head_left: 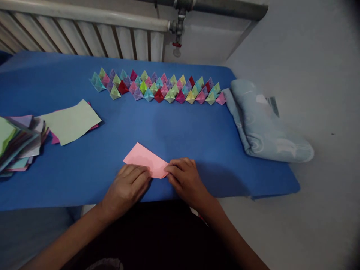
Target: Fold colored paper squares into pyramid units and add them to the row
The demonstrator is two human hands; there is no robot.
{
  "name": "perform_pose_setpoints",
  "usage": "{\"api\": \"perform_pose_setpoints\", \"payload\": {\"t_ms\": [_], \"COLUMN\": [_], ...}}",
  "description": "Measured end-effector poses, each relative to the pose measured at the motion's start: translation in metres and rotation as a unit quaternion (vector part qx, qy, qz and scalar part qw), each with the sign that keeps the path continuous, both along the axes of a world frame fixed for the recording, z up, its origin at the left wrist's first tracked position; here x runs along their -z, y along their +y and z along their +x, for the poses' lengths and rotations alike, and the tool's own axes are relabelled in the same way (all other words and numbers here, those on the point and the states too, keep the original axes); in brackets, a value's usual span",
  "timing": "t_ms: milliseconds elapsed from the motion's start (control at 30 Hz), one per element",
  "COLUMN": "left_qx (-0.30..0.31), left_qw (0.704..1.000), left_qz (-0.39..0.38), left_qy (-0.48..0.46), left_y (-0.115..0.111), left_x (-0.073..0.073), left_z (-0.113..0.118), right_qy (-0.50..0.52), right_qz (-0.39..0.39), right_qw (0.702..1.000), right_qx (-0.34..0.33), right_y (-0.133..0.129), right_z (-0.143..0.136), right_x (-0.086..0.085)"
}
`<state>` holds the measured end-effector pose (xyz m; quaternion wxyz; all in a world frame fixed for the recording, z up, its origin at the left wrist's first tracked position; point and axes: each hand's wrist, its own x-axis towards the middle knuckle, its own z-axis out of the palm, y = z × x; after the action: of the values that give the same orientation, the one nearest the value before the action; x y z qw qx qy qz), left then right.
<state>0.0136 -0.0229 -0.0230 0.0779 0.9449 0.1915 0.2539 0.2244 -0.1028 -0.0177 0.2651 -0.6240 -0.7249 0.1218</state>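
A sheet of pink paper (144, 156), folded at its right end, lies on the blue-covered table near the front edge. My left hand (131, 183) has its fingers closed along the paper's lower edge. At the right corner, my right hand (182, 174) pinches the paper between thumb and fingers. Part of the lower edge is hidden under my fingers. Farther back stand rows of small folded paper boats (170, 96) in many colours.
Loose pale green paper (73, 120) lies over pink sheets at the left. Beside it is a stack of coloured paper (21, 144). A folded light blue blanket (263, 120) rests at the right end of the table (126, 123). Behind stands a radiator (84, 35) with a valve (177, 44).
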Motion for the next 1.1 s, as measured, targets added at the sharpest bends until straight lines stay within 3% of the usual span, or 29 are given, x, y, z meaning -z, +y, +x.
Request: {"api": "perform_pose_setpoints", "payload": {"t_ms": [167, 767, 1100], "left_qx": [-0.028, -0.145, -0.17], "left_qw": [0.999, 0.978, 0.974], "left_qz": [-0.03, -0.118, -0.107], "left_qy": [0.023, 0.09, 0.104], "left_y": [0.0, 0.001, 0.004], "left_x": [-0.006, -0.015, -0.011], "left_z": [0.007, 0.02, 0.018], "right_qy": [0.025, 0.067, 0.068], "right_qz": [-0.001, -0.038, -0.029], "right_qw": [0.999, 0.993, 0.991], "right_qx": [0.042, 0.088, 0.112], "right_y": [0.001, 0.011, 0.013], "right_z": [0.003, 0.008, 0.005], "right_x": [0.001, 0.0, -0.001]}}
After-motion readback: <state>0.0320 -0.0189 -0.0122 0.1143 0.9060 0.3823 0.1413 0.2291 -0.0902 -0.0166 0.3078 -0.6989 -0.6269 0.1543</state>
